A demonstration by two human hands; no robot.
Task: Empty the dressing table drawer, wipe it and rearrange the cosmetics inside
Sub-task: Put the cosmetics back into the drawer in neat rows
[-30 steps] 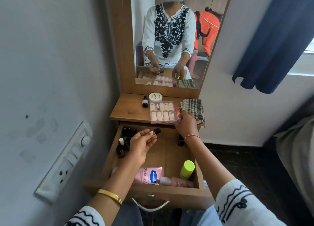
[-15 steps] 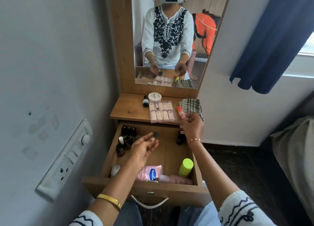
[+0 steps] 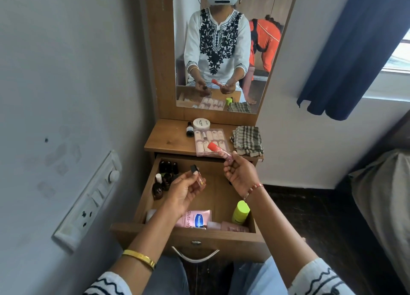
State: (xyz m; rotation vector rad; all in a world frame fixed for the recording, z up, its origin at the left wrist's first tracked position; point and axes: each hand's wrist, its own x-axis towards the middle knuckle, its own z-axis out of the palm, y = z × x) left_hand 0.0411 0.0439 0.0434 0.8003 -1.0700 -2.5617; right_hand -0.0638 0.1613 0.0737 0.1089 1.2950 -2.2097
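Observation:
The wooden drawer (image 3: 224,239) is pulled open under the dressing table top (image 3: 168,142). Above it my left hand (image 3: 184,190) holds a small pink bottle with a black cap (image 3: 197,176). My right hand (image 3: 238,172) grips a pink tube with a red cap (image 3: 218,151), tilted up to the left. Inside the drawer lie a pink Vaseline tube (image 3: 195,220), a lime-green bottle (image 3: 240,212), another pink bottle (image 3: 230,227) and several dark small bottles (image 3: 165,178) at the back left.
On the table top stand a clear nail box (image 3: 210,139), a white round jar (image 3: 201,123), a small dark bottle (image 3: 189,130) and a folded checked cloth (image 3: 247,140). A mirror (image 3: 221,50) rises behind. A switch panel (image 3: 88,201) is on the left wall; a bed (image 3: 386,206) is at right.
My right hand has lifted the red-capped tube off the table top beside the nail box and brought it back over the drawer. My left hand has raised its small bottle a little.

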